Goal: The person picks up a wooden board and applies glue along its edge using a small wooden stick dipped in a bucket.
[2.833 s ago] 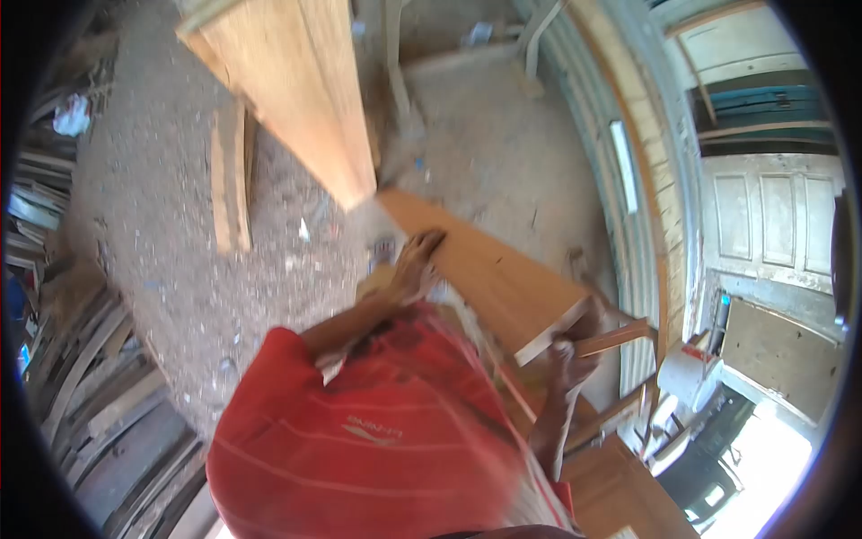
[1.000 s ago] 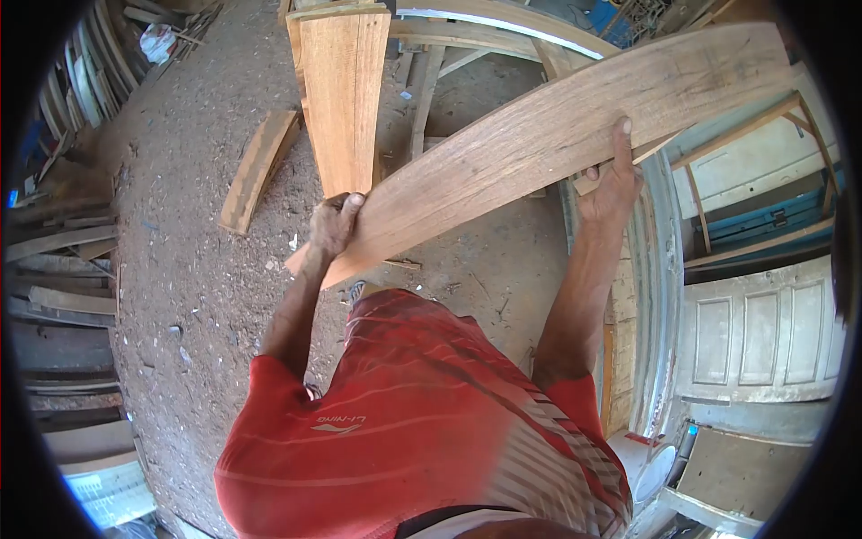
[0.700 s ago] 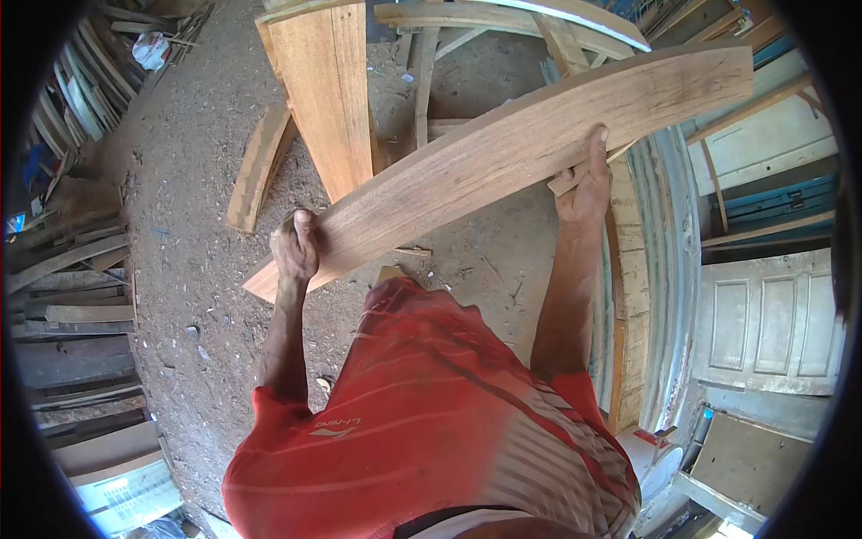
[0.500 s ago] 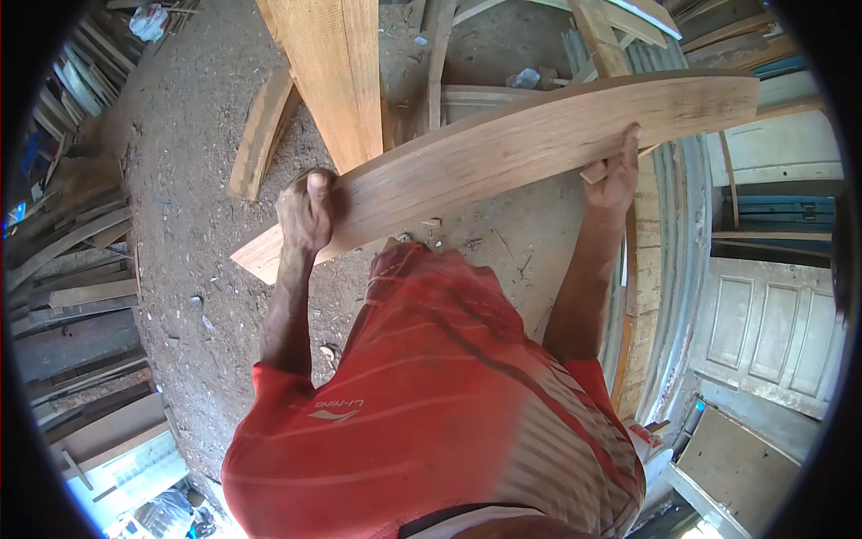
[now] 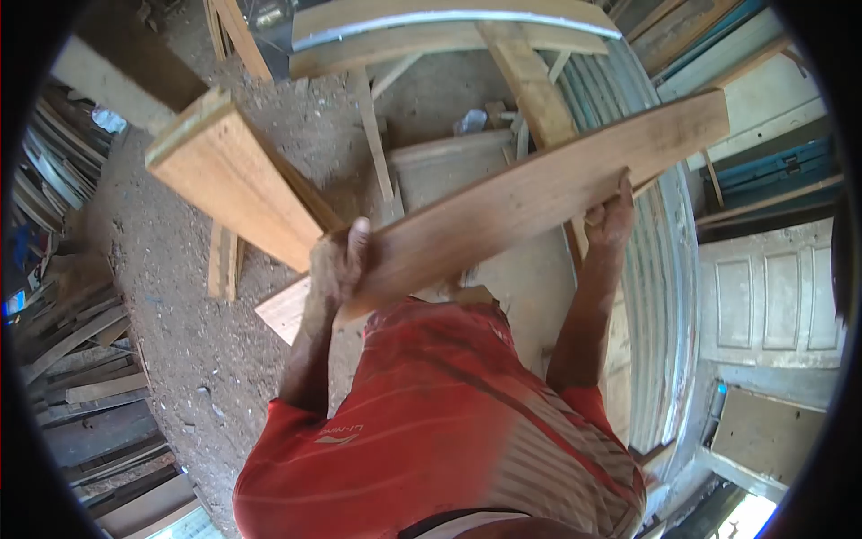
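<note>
A long brown wooden board [image 5: 521,198] is held up across the front of my body, its right end higher than its left. My left hand [image 5: 337,267] is closed round it near the left end, thumb on the upper face. Farther right, my right hand [image 5: 611,213] grips the lower edge, with the fingers partly hidden and one digit on the face. A smaller wood piece shows beside that hand, partly behind the board. Just beyond my left hand stands a lighter stack of planks [image 5: 235,184], its near end hidden by the hand.
A wooden frame [image 5: 530,85] with a pale-edged curved top stands ahead. Corrugated sheets [image 5: 660,332] lean along the right, near a white panelled door [image 5: 763,301]. Piled scrap boards [image 5: 94,431] line the left side. A short plank [image 5: 222,260] lies on the dirt floor [image 5: 184,337].
Earlier the board was low by my legs; it was then lifted and held in both hands. Since the last frame the view has shifted, and the lighter planks appear farther left and more slanted.
</note>
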Motion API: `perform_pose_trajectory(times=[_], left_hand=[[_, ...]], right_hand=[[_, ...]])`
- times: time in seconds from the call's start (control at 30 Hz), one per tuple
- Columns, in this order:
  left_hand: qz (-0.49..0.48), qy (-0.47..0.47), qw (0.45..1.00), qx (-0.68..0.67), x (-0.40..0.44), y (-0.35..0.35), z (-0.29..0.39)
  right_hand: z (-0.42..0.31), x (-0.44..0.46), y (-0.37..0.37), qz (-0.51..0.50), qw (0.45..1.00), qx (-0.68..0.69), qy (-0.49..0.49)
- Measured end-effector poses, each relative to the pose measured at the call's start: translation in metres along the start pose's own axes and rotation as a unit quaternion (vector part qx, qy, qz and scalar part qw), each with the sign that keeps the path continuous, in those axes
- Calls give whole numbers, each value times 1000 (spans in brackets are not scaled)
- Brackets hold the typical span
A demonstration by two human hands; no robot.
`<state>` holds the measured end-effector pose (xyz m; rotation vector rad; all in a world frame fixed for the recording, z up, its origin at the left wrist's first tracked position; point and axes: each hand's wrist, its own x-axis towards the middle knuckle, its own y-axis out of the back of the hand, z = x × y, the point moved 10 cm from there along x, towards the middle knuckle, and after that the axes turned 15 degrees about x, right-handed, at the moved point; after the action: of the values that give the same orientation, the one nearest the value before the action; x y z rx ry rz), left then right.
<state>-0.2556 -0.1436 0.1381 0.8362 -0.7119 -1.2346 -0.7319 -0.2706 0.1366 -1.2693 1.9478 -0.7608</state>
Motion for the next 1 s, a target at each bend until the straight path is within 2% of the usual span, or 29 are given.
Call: perform_pose_trajectory(times=[0.13, 0.23, 0.33, 0.37, 0.47, 0.5, 0.57, 0.67, 0.77, 0.87, 1.0], left_hand=[[-52, -33, 998, 26, 57, -36, 83], [-147, -48, 986, 57, 95, -74, 133], [-135, -64, 986, 69, 124, -84, 178], [-174, -67, 979, 81, 138, -101, 182], [-139, -200, 964, 104, 162, -116, 223], [-194, -226, 948, 113, 167, -124, 236], [-207, -250, 927, 187, 177, -128, 256], [-223, -266, 908, 235, 201, -141, 260], [-230, -265, 908, 230, 222, -151, 247], [-225, -250, 918, 212, 247, -149, 229], [-234, -242, 921, 195, 294, -149, 193]], right_hand=[[-64, 76, 35, -8, 998, -30, 53], [-111, 111, 42, -1, 997, -36, 70], [-133, 133, 56, 45, 994, -7, 97], [-140, 145, 69, 52, 993, 4, 105], [-165, 166, 112, 89, 985, 1, 146], [-168, 166, 117, 101, 981, 20, 163], [-163, 173, 114, 110, 975, 56, 183], [-156, 187, 128, 147, 966, 78, 199], [-134, 194, 135, 172, 974, 39, 139], [-115, 206, 117, 202, 968, 49, 142], [-66, 252, 104, 230, 968, 46, 89]])
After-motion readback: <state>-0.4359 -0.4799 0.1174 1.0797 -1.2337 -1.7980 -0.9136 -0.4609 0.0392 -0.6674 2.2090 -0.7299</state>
